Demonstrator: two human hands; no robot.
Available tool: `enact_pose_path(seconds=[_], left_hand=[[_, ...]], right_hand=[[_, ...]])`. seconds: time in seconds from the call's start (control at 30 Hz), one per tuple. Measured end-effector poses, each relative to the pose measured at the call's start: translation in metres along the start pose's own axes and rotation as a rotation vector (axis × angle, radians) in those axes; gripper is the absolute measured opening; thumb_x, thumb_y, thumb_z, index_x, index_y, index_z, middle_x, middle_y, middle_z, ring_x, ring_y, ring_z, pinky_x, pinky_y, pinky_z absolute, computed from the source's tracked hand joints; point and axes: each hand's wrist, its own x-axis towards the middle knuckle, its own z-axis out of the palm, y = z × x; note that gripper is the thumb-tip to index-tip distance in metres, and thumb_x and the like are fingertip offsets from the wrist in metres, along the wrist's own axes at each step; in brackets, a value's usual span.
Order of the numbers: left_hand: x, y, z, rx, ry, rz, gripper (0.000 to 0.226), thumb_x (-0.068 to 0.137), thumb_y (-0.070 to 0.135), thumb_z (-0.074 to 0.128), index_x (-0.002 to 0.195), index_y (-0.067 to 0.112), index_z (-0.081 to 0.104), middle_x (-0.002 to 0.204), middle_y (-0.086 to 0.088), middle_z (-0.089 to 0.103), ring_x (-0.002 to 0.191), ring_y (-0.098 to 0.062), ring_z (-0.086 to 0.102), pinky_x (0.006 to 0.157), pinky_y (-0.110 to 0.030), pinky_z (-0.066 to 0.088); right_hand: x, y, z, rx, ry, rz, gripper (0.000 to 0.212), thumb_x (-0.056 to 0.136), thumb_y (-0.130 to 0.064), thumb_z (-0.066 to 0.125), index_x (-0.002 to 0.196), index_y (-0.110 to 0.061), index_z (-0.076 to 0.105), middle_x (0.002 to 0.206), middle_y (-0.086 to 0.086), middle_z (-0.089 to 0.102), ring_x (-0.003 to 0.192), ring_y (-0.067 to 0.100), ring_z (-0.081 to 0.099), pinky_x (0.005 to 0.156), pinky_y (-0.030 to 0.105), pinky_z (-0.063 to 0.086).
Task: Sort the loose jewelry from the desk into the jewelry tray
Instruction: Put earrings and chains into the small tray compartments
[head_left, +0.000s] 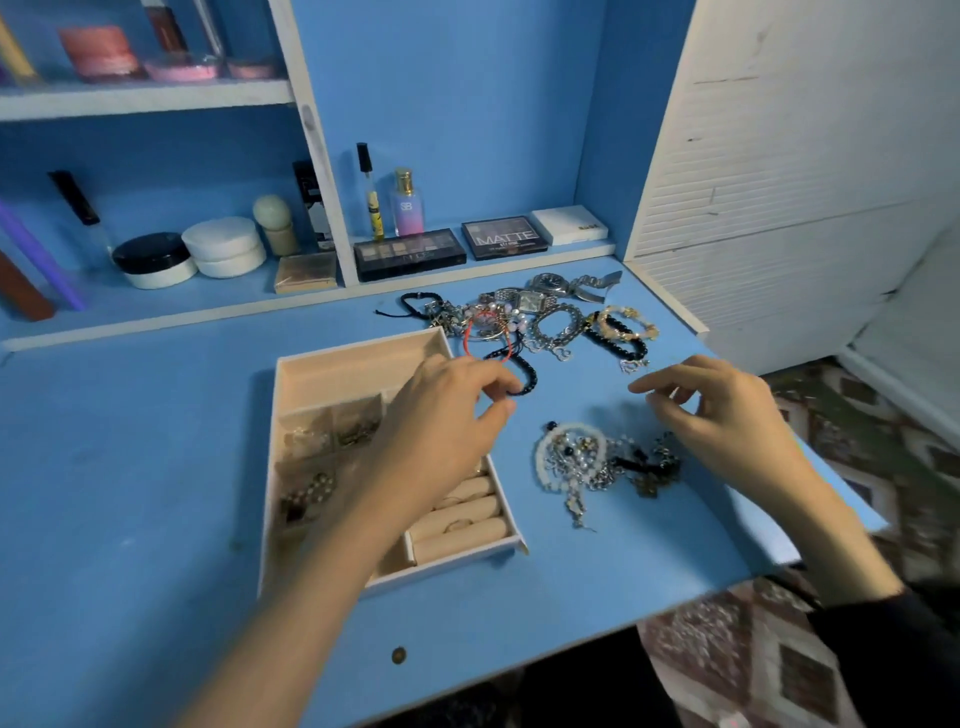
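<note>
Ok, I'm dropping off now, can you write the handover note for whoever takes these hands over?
Left hand: fingertips at the black bead bracelet, grip unclear.
Right hand: hovering, nothing visible in it.
Jewelry tray: small pieces in the little compartments, rings on the rolls.
To sort: far pile of watches and bracelets, near tangle of chains and beads, that bracelet.

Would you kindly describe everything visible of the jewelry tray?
The jewelry tray is a cream rectangular box, seemingly fabric-lined, lying flat on the blue desk. A long bare compartment spans its far end, small squares on the left hold small pieces, ring rolls sit near right. The left hand and forearm cross above it, hiding the middle.
</note>
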Motion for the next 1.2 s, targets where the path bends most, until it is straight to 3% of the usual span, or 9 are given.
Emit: enact_pose_path(seconds=[0.13, 0.27, 0.4, 0.63, 0.87, 1.0, 1.1, 1.2], left_hand=[[0.012, 0.022, 0.021, 0.004, -0.103, 0.090, 0.021, 0.091, 0.028, 0.053, 0.111, 0.029, 0.062, 0.091, 0.021, 0.052, 0.096, -0.005, 0.041, 0.090, -0.026, 0.037], [0.020, 0.037, 0.036, 0.002, -0.162, 0.131, 0.021, 0.092, 0.028, 0.052, 0.111, 0.031, 0.061, 0.096, 0.017, 0.055, 0.094, -0.005, 0.039, 0.083, -0.021, 0.031], [0.024, 0.043, 0.046, 0.009, -0.193, 0.147, 0.021, 0.092, 0.027, 0.053, 0.111, 0.031, 0.061, 0.101, 0.013, 0.058, 0.094, -0.006, 0.039, 0.081, -0.020, 0.030], [0.025, 0.045, 0.048, 0.015, -0.217, 0.141, 0.021, 0.092, 0.026, 0.052, 0.110, 0.031, 0.061, 0.101, 0.013, 0.058, 0.095, -0.005, 0.039, 0.082, -0.020, 0.031], [0.022, 0.047, 0.049, 0.002, -0.227, 0.150, 0.014, 0.090, 0.029, 0.055, 0.101, 0.031, 0.063, 0.094, 0.015, 0.058, 0.095, -0.006, 0.041, 0.080, -0.020, 0.033], [0.013, 0.055, 0.054, -0.015, -0.269, 0.203, 0.009, 0.084, 0.033, 0.062, 0.091, 0.028, 0.065, 0.083, 0.015, 0.056, 0.089, -0.006, 0.040, 0.079, -0.023, 0.038], [0.010, 0.057, 0.058, 0.025, -0.299, 0.220, 0.019, 0.082, 0.039, 0.063, 0.096, 0.026, 0.063, 0.093, 0.008, 0.060, 0.091, -0.009, 0.040, 0.081, -0.027, 0.040], [0.009, 0.058, 0.062, 0.113, -0.305, 0.236, 0.027, 0.082, 0.045, 0.060, 0.099, 0.024, 0.062, 0.097, 0.006, 0.057, 0.098, -0.012, 0.041, 0.079, -0.028, 0.039]], right_hand=[[0.000, 0.015, -0.018, -0.047, -0.186, 0.026, 0.028, 0.082, -0.005, 0.057, 0.091, -0.028, 0.071, 0.089, -0.003, 0.061, 0.083, 0.013, 0.054, 0.063, 0.015, 0.034], [0.000, 0.024, -0.031, -0.044, -0.369, 0.018, 0.026, 0.082, -0.011, 0.064, 0.095, -0.034, 0.069, 0.094, -0.007, 0.061, 0.083, 0.000, 0.055, 0.065, 0.011, 0.041], [0.000, 0.028, -0.035, -0.063, -0.436, -0.049, 0.027, 0.082, -0.024, 0.068, 0.105, -0.038, 0.066, 0.096, -0.009, 0.056, 0.085, 0.001, 0.052, 0.069, 0.012, 0.038], [0.004, 0.033, -0.024, -0.121, -0.343, -0.099, 0.010, 0.075, -0.026, 0.074, 0.084, -0.031, 0.072, 0.087, -0.008, 0.056, 0.079, 0.003, 0.051, 0.067, 0.018, 0.037], [0.000, 0.029, -0.019, -0.094, -0.301, -0.095, 0.002, 0.075, -0.013, 0.066, 0.074, -0.015, 0.066, 0.078, -0.003, 0.059, 0.070, 0.002, 0.050, 0.063, 0.007, 0.035], [-0.003, 0.021, -0.023, 0.146, -0.209, -0.002, 0.009, 0.074, -0.005, 0.063, 0.069, -0.013, 0.062, 0.066, -0.002, 0.063, 0.055, 0.002, 0.051, 0.054, 0.012, 0.039], [-0.002, 0.015, -0.027, 0.302, -0.131, 0.027, 0.012, 0.077, -0.003, 0.061, 0.070, -0.012, 0.060, 0.068, 0.003, 0.063, 0.056, 0.008, 0.051, 0.057, 0.023, 0.043], [0.001, 0.008, -0.030, 0.453, -0.050, 0.046, 0.009, 0.080, -0.001, 0.059, 0.073, -0.007, 0.060, 0.069, 0.012, 0.061, 0.056, 0.009, 0.049, 0.054, 0.020, 0.039]])
